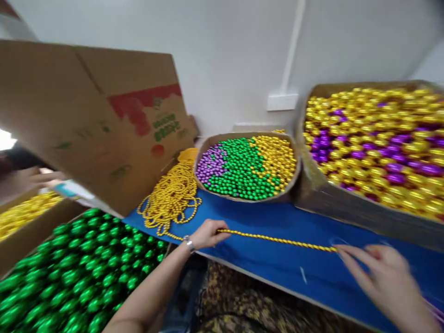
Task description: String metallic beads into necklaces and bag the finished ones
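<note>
Left hand (207,234) pinching one end of a yellow bead strand (277,239); right hand (381,273) gripping the other end, strand taut between them over blue tabletop (263,217). Beyond left hand, heaped yellow bead strings (173,196).

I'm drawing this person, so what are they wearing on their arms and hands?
Both arms are bare, with no sleeves showing and no gloves. The left hand has a silvery metal watch or bracelet on its wrist. The right hand looks blurry and shows nothing worn.
</note>
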Available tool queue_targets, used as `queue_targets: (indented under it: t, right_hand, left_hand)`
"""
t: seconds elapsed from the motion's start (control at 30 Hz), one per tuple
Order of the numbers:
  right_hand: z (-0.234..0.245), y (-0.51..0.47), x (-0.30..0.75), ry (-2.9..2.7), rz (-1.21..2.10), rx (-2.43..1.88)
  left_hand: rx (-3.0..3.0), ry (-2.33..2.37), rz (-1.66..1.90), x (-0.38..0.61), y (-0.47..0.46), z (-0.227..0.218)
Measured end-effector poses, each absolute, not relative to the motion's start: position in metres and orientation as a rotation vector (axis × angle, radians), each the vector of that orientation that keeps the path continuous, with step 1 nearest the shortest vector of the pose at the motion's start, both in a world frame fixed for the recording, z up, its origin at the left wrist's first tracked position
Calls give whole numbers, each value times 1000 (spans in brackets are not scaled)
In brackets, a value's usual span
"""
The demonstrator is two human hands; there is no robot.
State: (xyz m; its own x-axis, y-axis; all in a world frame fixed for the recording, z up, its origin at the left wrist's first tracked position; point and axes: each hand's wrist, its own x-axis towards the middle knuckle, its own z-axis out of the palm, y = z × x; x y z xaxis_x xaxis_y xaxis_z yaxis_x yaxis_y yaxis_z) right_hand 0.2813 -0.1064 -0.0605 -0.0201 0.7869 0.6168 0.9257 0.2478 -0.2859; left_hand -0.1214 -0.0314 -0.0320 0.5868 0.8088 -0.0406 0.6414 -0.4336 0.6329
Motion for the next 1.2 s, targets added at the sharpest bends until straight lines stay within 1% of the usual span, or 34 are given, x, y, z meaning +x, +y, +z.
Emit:
queue_targets:
  t: [0.13,0.2,0.33,0.47,0.57,0.63,0.73,0.8,0.87,1.2]
  right_hand:
    - [-83,-120,265,-1824,59,-1775]
    - [-96,-127,253,-1814,124,-1836]
    - [-109,-140,233,-1807,225,-1886]
    - [-108,-145,224,-1792,268,-1911]
    - [-107,-143,222,-1792,265,-1918]
    - [-109,-142,223,-1795,250,-1925]
    - [-116,-143,226,-1811,231,-1934]
    - [-121,-145,229,-1828,229,-1941]
    - [-125,-148,231,-1846,233,-1950]
    - [-130,-148,234,-1899,231,-1980]
  left_hand:
    - [2178,1139,256,-132,-34,-39]
    - [2216,1114,203,-139,-34,-41]
    - [2456,1091,135,-151,-38,-40]
    - [2902,1239,205,-160,-41,-20]
    - [3034,1297,249,-162,-38,-12]
    - [3004,1248,243,-160,-37,-24]
    - [2888,1164,206,-157,-41,-60]
    - [2804,1198,205,-156,-47,-82]
    - [2729,1246,220,-157,-53,-96]
    - [2341,1285,321,-167,-51,-110]
